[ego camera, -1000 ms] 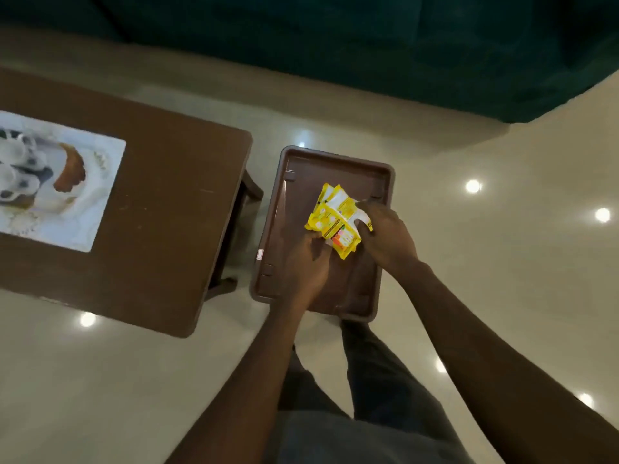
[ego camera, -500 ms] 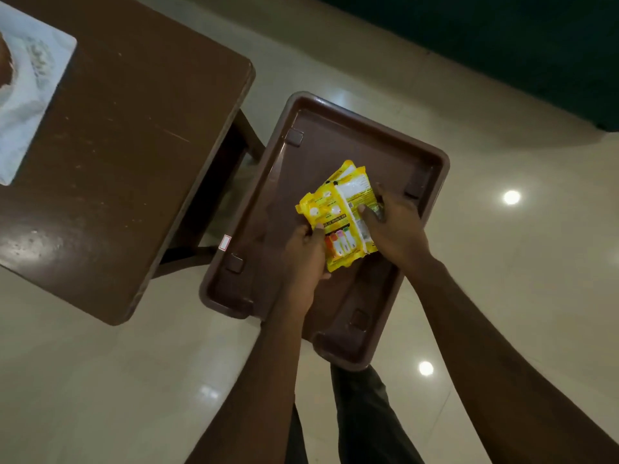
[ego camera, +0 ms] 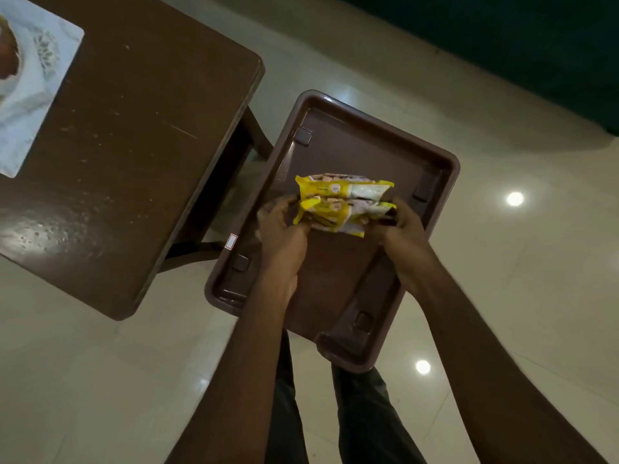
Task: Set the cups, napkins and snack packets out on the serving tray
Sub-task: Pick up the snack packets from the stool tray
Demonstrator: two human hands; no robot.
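Note:
A brown plastic serving tray (ego camera: 351, 149) lies on the floor in front of my legs. Over its middle I hold a bundle of yellow snack packets (ego camera: 343, 204), lying crosswise. My left hand (ego camera: 281, 229) grips the bundle's left end. My right hand (ego camera: 400, 232) grips its right end. Whether the packets touch the tray's bottom I cannot tell. No cups or napkins show apart from the picture on the table.
A dark brown wooden table (ego camera: 134, 135) stands left of the tray, its corner close to the tray's rim. A printed white mat (ego camera: 30, 78) lies on the table at far left. Glossy tiled floor (ego camera: 502, 262) surrounds the tray. A dark green sofa (ego camera: 502, 45) is behind.
The packets have turned from slanted upright to lying crosswise, and my hands moved apart to their two ends. The camera has leaned closer over the tray.

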